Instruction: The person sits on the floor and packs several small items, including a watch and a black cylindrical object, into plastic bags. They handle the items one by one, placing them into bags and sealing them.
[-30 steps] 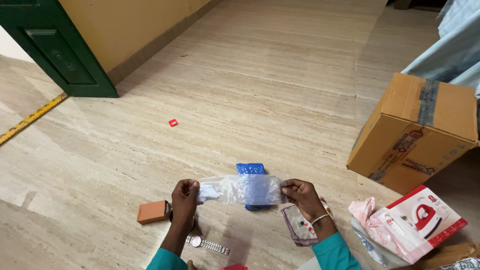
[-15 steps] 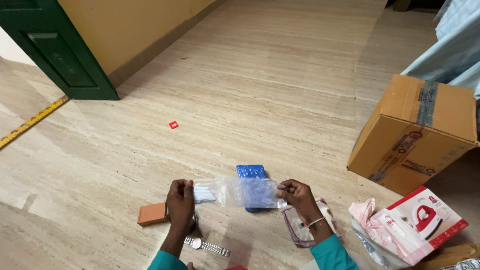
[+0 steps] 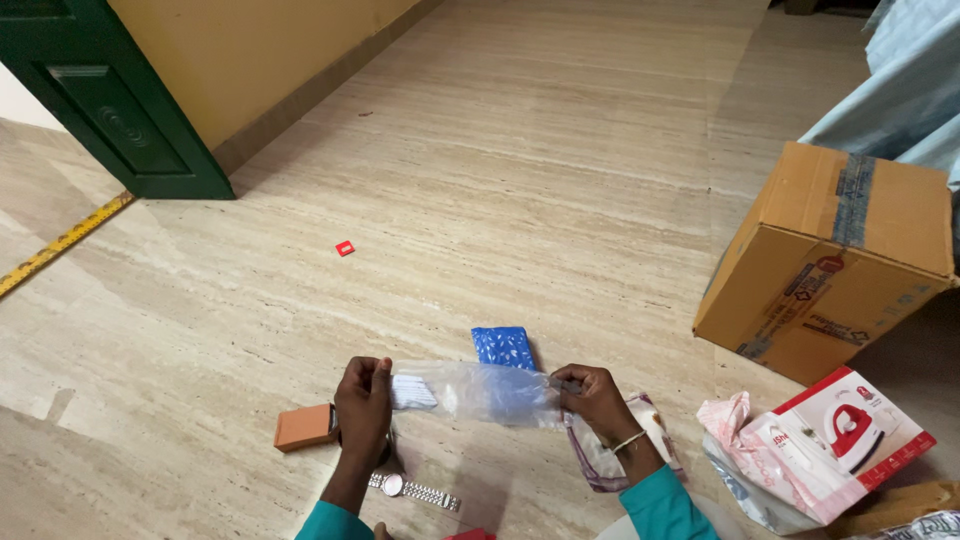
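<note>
Both hands pinch a clear plastic bag (image 3: 475, 390) stretched above the floor (image 3: 560, 180): left hand (image 3: 365, 405) grips one end, right hand (image 3: 592, 397) the other. Pulled harder, the thin film could tear, dropping its white content onto the wristwatch (image 3: 412, 489).

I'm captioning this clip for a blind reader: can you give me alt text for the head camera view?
Seen from above, a person's left hand and right hand stretch a clear plastic bag between them over a pale stone floor. Beneath it lies a blue patterned packet, with a small orange box and a metal wristwatch nearby; a cardboard box stands to the right.
</note>
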